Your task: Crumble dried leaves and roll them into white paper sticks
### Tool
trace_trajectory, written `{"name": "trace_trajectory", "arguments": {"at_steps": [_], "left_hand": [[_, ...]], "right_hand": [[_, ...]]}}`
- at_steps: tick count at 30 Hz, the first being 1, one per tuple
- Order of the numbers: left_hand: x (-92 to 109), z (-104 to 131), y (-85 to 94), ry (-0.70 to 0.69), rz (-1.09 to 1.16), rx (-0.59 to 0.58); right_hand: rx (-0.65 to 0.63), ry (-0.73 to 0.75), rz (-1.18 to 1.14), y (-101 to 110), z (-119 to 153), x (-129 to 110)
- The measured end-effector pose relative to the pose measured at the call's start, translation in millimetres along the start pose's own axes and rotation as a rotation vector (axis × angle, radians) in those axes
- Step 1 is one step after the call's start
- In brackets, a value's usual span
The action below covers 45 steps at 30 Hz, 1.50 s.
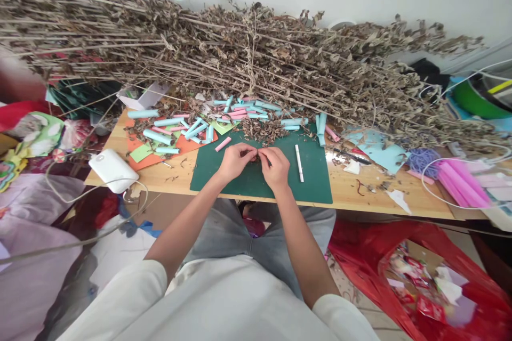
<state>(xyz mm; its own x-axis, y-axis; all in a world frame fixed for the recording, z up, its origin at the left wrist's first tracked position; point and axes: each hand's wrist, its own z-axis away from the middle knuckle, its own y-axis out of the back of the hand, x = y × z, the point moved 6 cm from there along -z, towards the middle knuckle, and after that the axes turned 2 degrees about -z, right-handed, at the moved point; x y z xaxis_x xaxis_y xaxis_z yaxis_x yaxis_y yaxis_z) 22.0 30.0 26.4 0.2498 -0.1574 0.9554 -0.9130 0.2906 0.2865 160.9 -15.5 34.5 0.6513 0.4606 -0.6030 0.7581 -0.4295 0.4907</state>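
Over the green cutting mat (310, 186), my left hand (237, 161) and my right hand (275, 165) meet near their fingertips. Both hands are closed in a pinch on small bits of dried leaf (256, 157) between them. Just beyond my fingers lies a heap of crumbled dry leaves (264, 130). A white marker (299, 163) rests on the mat to the right of my right hand. A short pink paper roll (223, 144) lies on the mat, up and left of my left hand. Several blue and pink paper rolls (196, 128) are scattered behind.
Long dried plant stalks (240, 53) span the back of the wooden table (180, 184). A white power bank (113, 170) with a cable is at left. Blue paper (380, 149), a black pen (358, 158) and purple string (423, 162) lie right. A red bag (360, 245) stands below.
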Motion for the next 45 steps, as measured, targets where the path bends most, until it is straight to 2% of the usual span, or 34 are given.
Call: {"name": "trace_trajectory", "arguments": {"at_steps": [5,8,13,18,23,32,39,45], "left_hand": [[14.6,-0.8,3.4,-0.134,-0.218,0.052],[16.4,-0.6,4.5,-0.161,-0.224,0.054],[11.8,1.4,3.8,-0.139,-0.188,0.019],[4.5,2.1,8.2,-0.083,-0.118,0.091],[-4.9,3.1,8.9,0.041,0.123,0.173],[-8.0,6.5,-1.3,0.172,0.436,0.107],[-12.5,9.5,-3.7,0.184,0.424,0.11],[-11.7,9.3,-1.6,0.09,0.224,0.115]], "right_hand": [[0.041,-0.029,0.036,5.3,-0.8,-0.5],[0.04,-0.048,0.066,6.3,-1.1,0.7],[-0.008,-0.042,0.119,2.6,-1.2,0.9],[-0.022,-0.053,0.097,0.9,-1.8,0.4],[-0.027,-0.01,0.068,2.0,-2.8,-5.3],[0.001,0.059,0.021,2.7,0.5,-6.8],[0.008,0.047,0.062,2.5,1.3,-5.6],[-0.049,0.069,0.1,-0.9,0.0,-11.4]]}}
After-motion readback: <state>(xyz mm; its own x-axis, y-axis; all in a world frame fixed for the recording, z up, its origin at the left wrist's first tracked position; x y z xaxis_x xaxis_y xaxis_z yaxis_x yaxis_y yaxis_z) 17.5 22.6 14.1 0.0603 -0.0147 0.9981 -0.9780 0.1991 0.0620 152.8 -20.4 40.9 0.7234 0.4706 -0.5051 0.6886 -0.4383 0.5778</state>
